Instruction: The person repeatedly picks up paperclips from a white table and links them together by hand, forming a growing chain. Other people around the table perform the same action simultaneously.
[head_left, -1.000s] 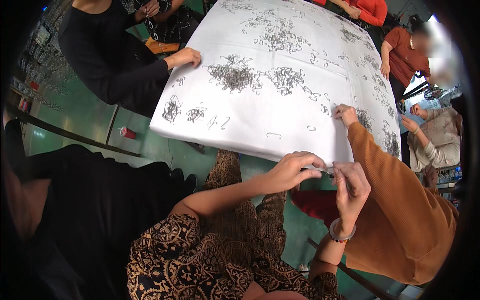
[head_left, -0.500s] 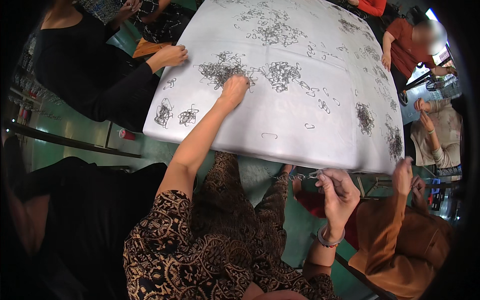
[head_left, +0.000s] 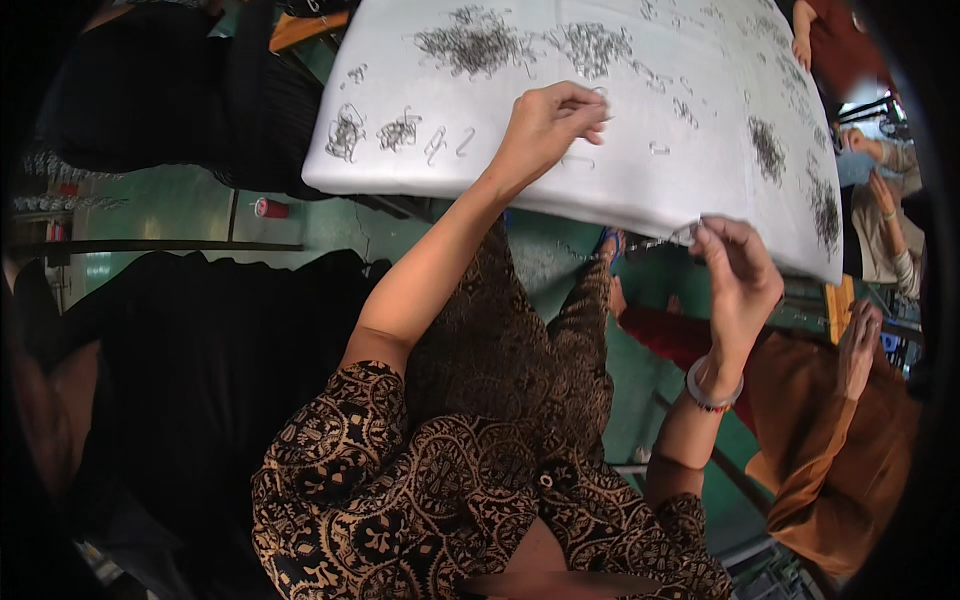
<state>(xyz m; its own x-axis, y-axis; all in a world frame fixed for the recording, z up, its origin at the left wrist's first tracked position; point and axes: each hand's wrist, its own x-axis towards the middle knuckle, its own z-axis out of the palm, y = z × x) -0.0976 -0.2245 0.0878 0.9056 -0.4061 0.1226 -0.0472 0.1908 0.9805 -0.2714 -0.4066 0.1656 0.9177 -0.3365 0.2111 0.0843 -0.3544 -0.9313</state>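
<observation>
My left hand [head_left: 555,125] hovers over the near part of the white-covered table [head_left: 540,185], thumb and fingers pinched together. A thin wire hook [head_left: 600,92] shows at its fingertips, small and partly hidden. Beyond the table's front edge, my right hand [head_left: 738,275] is closed in a pinch on a chain of linked wire hooks [head_left: 685,236]; the chain trails off to the left, faint against the floor. Up the table lies a dense pile of wire hooks [head_left: 475,42], with a looser pile [head_left: 592,48] beside it.
Small hook clusters [head_left: 345,135] lie at the table's left corner, with two loose hooks [head_left: 465,142] near them. More hook piles [head_left: 767,150] line the right side. A co-worker in brown [head_left: 830,430] sits close on my right, one in black [head_left: 230,400] on my left. A red cup [head_left: 270,208] stands on the floor.
My left hand has left the dense pile and come nearer and to the right, toward my right hand. Two loose hooks now lie beside the small clusters. The view has shifted, putting the table higher.
</observation>
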